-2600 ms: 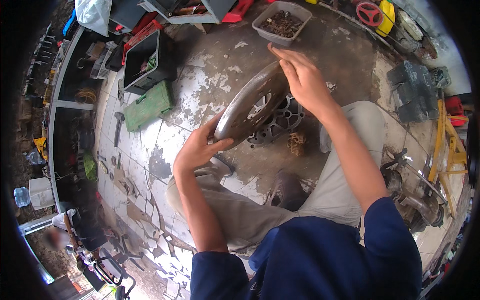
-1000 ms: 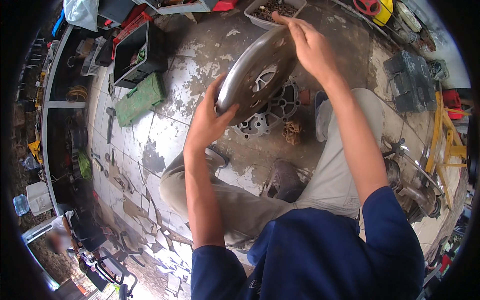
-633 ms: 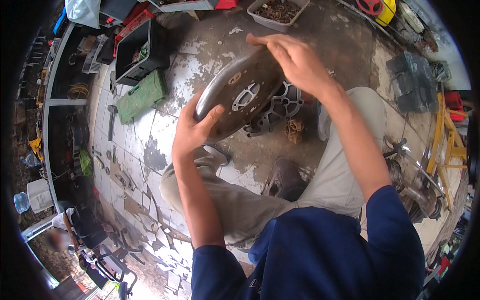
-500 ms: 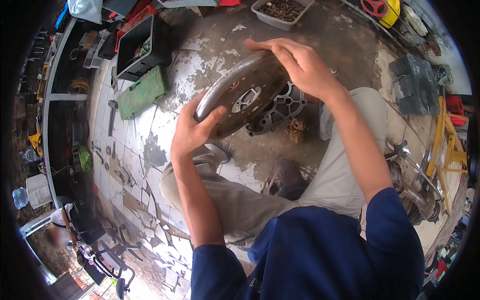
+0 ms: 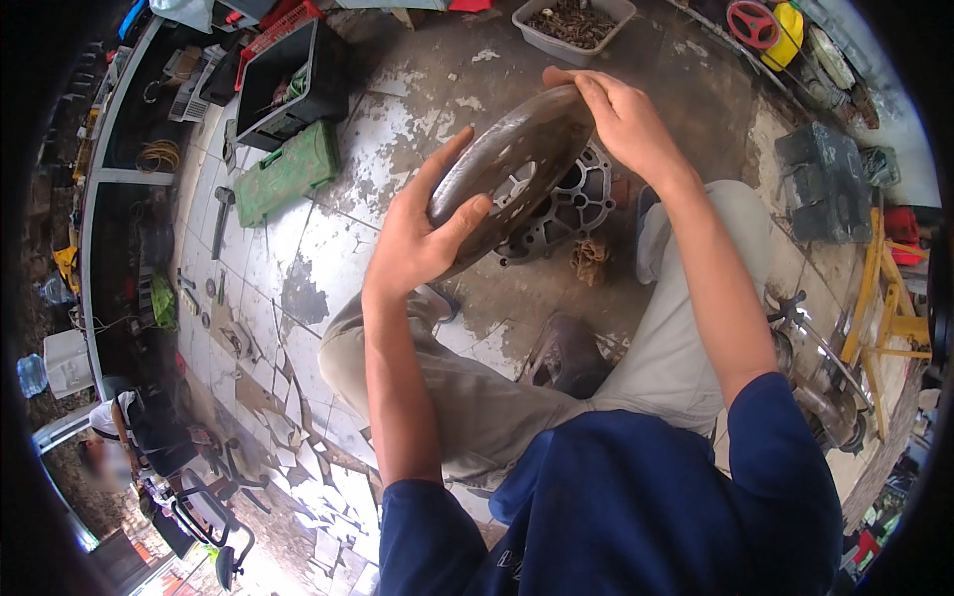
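A large round metal flywheel (image 5: 524, 139), dark with a shiny worn rim and holes around its centre, hangs tilted above the floor. My left hand (image 5: 422, 233) grips its near left edge, thumb on the face turned to me. On the far right edge, my right hand (image 5: 631, 124) is closed over the rim. Partly hidden below the disc lies a grey cast metal housing (image 5: 574, 204) with several openings. A brown crumpled bundle (image 5: 589, 261) rests beside that housing. Between my legs stands a dark, worn metal part (image 5: 568, 353).
At the far left are a black crate (image 5: 288, 94), a green case (image 5: 288, 174) and a hammer (image 5: 221, 219). A grey tub of small metal parts (image 5: 571, 28) stands far ahead. On the right are a dark box (image 5: 823, 184) and a yellow metal frame (image 5: 892, 298).
Both hands have shifted the flywheel a little to the right, and it now looks turned more edge-on. My left fingers lie more extended along its rim. The whole view has shifted slightly.
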### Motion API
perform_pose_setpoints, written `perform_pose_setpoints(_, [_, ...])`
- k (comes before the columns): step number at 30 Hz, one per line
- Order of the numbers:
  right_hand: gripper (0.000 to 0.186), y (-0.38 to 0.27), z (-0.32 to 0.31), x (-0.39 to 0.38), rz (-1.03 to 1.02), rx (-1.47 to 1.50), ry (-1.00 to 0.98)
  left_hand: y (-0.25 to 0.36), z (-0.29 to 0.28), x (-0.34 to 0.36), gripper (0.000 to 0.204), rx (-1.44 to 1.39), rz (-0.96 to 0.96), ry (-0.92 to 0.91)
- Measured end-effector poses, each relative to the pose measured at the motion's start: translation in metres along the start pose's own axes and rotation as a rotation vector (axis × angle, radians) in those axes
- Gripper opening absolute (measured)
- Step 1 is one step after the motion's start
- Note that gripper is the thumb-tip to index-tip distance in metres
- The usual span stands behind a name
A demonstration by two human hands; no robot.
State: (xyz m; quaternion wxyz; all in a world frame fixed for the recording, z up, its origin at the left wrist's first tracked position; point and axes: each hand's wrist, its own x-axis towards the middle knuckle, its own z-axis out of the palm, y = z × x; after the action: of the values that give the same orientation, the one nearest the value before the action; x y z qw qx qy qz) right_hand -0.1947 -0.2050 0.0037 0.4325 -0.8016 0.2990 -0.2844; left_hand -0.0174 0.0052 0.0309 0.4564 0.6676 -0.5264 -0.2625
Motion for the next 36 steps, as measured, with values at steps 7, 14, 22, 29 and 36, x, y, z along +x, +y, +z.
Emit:
perform_pose_setpoints(7, [0.037, -0.003, -0.003, 0.001, -0.097, 0.001, 0.098, 0.003, -0.001, 0.001, 0.069, -0.016, -0.013, -0.045])
perform_pose_setpoints(14, [0.032, -0.003, 0.002, 0.001, -0.455, -0.239, 0.196, -0.001, 0.006, 0.006, 0.059, -0.047, -0.046, -0.034])
perform_pose_setpoints(22, [0.031, -0.027, 0.017, -0.017, -0.504, -0.342, 0.257, -0.009, 0.019, 0.004, 0.043, -0.019, -0.005, -0.07])
perform_pose_setpoints(29, [0.033, -0.033, 0.011, -0.019, -0.448, -0.273, 0.211, -0.004, 0.02, 0.005, 0.043, -0.08, -0.047, -0.062])
perform_pose_setpoints(36, [0.039, -0.021, 0.005, -0.014, -0.325, -0.319, 0.165, 0.003, 0.017, 0.009, 0.042, -0.038, -0.193, -0.133])
